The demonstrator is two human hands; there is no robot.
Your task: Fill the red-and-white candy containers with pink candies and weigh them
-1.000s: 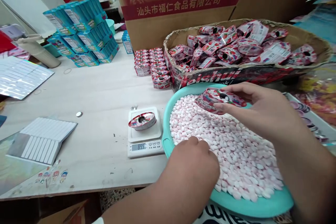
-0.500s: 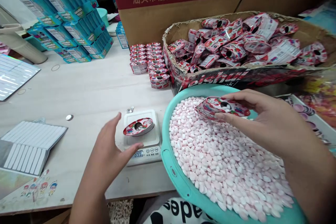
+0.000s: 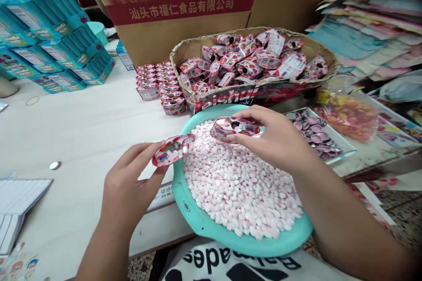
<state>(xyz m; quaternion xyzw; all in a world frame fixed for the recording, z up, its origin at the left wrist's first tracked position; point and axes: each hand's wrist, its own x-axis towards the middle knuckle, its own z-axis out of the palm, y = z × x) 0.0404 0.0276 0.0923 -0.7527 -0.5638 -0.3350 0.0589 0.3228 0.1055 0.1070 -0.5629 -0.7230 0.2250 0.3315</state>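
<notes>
My left hand (image 3: 132, 182) grips a small red-and-white oval candy box (image 3: 168, 151), tilted toward the basin, with pale candies showing at its round hole. Pinched by my right hand (image 3: 275, 136) is a second candy box (image 3: 231, 129), its dark hole facing up, just over the candies. Beneath both lies a turquoise basin (image 3: 189, 217) full of pale pink oval candies (image 3: 237, 184). A white kitchen scale (image 3: 161, 197) sits left of the basin, mostly hidden by my left hand and its box.
A torn carton (image 3: 224, 101) heaped with such boxes stands behind the basin. Left of it are two rows of boxes (image 3: 171, 106). Turquoise packs (image 3: 62, 59) are stacked at the back left. A tray of round caps (image 3: 316, 136) lies right. One metal cap (image 3: 55, 165) lies left.
My left hand, open before, has closed on the candy box and lifted it off the scale to the basin's rim. My right hand still holds its box over the candies. The view has shifted right.
</notes>
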